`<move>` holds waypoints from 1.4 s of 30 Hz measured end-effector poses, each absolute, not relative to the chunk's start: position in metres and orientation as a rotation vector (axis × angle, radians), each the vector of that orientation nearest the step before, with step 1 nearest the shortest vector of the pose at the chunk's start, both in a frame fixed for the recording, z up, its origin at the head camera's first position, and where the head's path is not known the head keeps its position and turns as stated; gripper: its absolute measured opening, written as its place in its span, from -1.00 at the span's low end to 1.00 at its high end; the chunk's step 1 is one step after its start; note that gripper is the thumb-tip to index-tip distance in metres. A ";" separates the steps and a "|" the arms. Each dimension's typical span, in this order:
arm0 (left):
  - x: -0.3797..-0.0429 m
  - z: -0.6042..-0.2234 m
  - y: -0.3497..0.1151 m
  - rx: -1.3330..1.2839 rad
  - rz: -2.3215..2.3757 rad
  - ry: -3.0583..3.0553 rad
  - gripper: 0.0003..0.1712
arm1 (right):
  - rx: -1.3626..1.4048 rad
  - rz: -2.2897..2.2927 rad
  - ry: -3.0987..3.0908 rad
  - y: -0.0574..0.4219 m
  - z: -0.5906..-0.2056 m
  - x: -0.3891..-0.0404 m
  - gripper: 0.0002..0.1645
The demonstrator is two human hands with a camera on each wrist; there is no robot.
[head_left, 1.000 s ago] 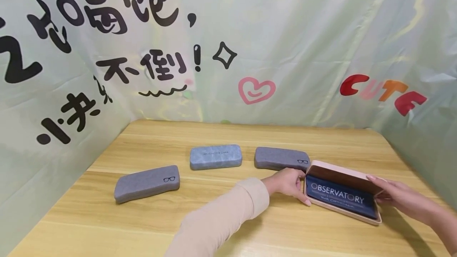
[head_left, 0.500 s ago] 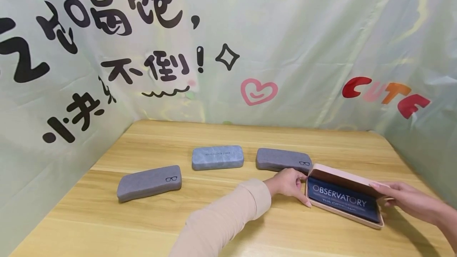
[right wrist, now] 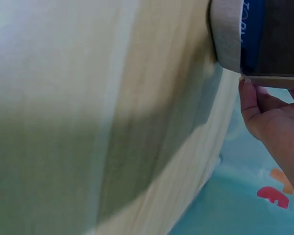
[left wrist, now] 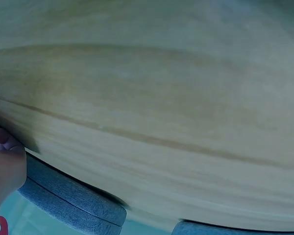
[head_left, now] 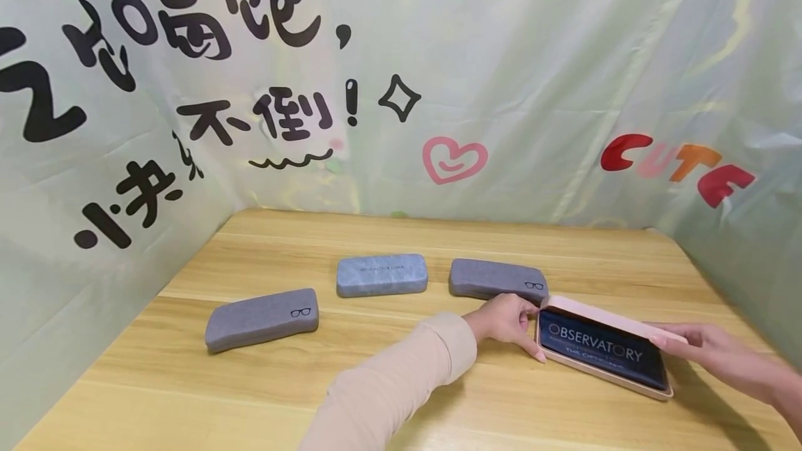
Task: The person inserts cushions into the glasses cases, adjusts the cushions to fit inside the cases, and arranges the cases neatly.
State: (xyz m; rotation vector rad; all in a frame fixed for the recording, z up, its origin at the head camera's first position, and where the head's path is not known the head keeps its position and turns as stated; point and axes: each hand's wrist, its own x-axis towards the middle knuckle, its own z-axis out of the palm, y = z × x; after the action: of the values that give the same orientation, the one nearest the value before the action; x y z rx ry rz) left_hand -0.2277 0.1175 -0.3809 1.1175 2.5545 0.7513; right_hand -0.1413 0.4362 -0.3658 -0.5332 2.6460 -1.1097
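Note:
A pink glasses case (head_left: 617, 317) lies at the right of the table with its lid partly raised. Inside it is a dark blue cloth (head_left: 595, 348) printed "OBSERVATORY". My left hand (head_left: 506, 319) grips the left end of the case, thumb at the front corner. My right hand (head_left: 717, 352) pinches the right end of the lid; in the right wrist view, thumb and fingers of the hand (right wrist: 277, 117) meet at the lid's edge. Only part of the left hand (left wrist: 7, 169) shows in the left wrist view.
Just behind my left hand lies a grey glasses case (head_left: 495, 277) with a spectacles mark. A blue case (head_left: 382, 275) sits left of it, and another grey case (head_left: 262, 320) farther left. Printed cloth (head_left: 532, 89) hangs behind the wooden table (head_left: 207, 395).
The lid of the pink case has swung lower, my right hand moving down with it. My left hand keeps its hold on the left end. The other cases stay put.

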 end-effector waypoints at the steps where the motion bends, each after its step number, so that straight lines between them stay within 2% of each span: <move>1: -0.228 -0.381 0.118 1.129 0.742 2.561 -0.20 | -0.571 -1.109 2.671 0.436 -0.367 -0.140 -0.49; 4: -0.228 -0.381 0.118 1.158 0.730 2.569 -0.25 | -0.617 -1.101 2.741 0.433 -0.370 -0.135 -0.47; 12: -0.229 -0.382 0.117 1.197 0.759 2.550 -0.43 | -0.437 -0.916 2.938 0.424 -0.372 -0.127 -0.58; 20: -0.229 -0.382 0.117 1.176 0.769 2.558 -0.37 | -0.524 -0.951 3.079 0.418 -0.379 -0.122 -0.53; 27: -0.231 -0.383 0.117 1.175 0.775 2.556 -0.37 | -0.731 -0.886 3.248 0.410 -0.387 -0.120 -0.37; 34: -0.234 -0.385 0.116 1.163 0.845 2.524 -0.42 | -0.674 -0.727 3.355 0.399 -0.399 -0.115 -0.04; 42: -0.236 -0.384 0.115 1.083 0.887 2.503 -0.39 | -0.673 -0.538 3.435 0.394 -0.400 -0.121 -0.03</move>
State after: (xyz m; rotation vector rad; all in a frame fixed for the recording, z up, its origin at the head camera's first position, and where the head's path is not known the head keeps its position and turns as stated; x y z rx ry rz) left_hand -0.2364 0.1152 -0.3843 1.0833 2.5026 0.8874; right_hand -0.1210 0.3940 -0.4002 -0.6726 3.4353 -0.5380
